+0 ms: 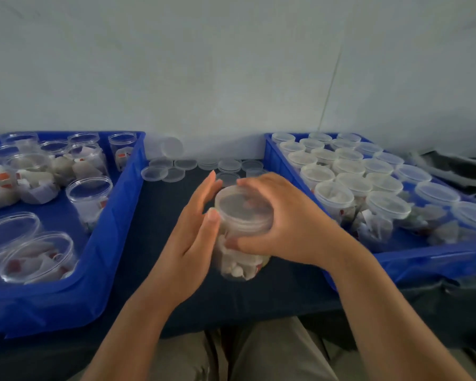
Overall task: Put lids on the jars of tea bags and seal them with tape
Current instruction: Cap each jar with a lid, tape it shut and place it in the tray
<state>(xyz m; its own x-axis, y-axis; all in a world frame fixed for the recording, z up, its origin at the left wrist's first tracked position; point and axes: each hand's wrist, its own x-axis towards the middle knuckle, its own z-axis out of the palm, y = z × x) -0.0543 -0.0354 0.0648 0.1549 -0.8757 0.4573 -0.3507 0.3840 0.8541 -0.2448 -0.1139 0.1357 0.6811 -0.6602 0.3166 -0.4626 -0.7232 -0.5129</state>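
Jars of tea bags crowd the dark table (162, 215): uncapped jars (90, 199) in the blue left crate (116, 229) at the surface's left edge, capped jars (334, 198) in the right crate (423, 259) at its right edge. Between them, mid-surface, the right hand (291, 221) clamps one jar (239, 265) (fingers curled over its lid (242, 207), thumb on the wall), while the left hand (193, 243), fingers straight, presses its side. Spare lids (176, 169) line the far edge.

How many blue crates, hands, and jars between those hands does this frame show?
blue plastic crates: 2
hands (left hand, right hand): 2
jar of tea bags between the hands, lid on top: 1
Total: 5
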